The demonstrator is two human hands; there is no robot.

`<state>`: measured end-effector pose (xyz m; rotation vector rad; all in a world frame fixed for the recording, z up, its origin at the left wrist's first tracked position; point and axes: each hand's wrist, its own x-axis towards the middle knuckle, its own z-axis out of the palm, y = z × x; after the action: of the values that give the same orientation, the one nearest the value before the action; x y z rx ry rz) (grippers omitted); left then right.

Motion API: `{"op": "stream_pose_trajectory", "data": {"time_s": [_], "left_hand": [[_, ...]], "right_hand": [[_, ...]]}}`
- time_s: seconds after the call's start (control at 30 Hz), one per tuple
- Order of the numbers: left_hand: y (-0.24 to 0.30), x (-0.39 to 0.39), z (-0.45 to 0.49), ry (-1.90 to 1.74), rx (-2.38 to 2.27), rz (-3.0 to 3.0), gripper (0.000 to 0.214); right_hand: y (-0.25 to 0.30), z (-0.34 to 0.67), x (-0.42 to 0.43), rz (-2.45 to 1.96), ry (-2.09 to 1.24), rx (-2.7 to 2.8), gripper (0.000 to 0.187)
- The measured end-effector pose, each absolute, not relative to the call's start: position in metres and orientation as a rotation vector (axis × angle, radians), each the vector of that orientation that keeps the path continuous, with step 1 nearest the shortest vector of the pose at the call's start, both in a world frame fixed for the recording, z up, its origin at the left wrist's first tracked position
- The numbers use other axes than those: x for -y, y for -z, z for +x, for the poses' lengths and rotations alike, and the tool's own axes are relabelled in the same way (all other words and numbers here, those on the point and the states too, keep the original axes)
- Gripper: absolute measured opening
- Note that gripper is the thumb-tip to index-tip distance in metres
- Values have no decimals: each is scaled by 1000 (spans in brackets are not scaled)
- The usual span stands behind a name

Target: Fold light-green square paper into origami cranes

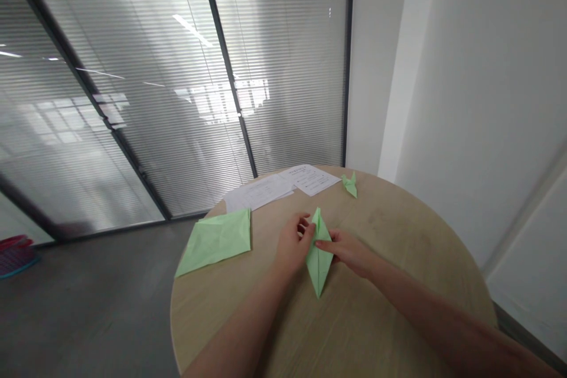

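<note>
A light green sheet of paper folded into a long diamond (319,269) is held over the round table, one point towards me and the other away. A crease runs down its middle. My left hand (295,239) grips its upper left edge with thumb and curled fingers. From the right, my right hand (348,251) pinches it, the thumb lying across the front and the fingers behind, partly hidden. Farther back on the table sits a small folded green paper figure (349,184) with pointed tips.
Green paper sheets (219,239) lie at the table's left edge. Printed white papers (310,179) overlap along the back of the wooden table (398,283). Beyond it are a glass partition with blinds (292,71) and a white wall (487,100). A red and blue basket (18,257) stands on the floor.
</note>
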<state>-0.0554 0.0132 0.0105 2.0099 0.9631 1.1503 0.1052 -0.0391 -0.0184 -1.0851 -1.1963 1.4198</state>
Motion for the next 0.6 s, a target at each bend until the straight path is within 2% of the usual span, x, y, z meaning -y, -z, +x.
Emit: {"op": "stream_pose_trajectory", "data": {"time_s": [0.1,0.23,0.6], "left_hand": [[-15,-12,-56,-1162,-872,1905,36],[-24,-9,-59,-1127,-787,1911,21],[-19,-19,-57,-1184,-920,1741,14]], "right_hand": [[16,109,42,-1083,-1455,1305,46],[14,111,45,-1007,-1529,1383,41],[14,112,47,-1060,-1519,1445,32]]}}
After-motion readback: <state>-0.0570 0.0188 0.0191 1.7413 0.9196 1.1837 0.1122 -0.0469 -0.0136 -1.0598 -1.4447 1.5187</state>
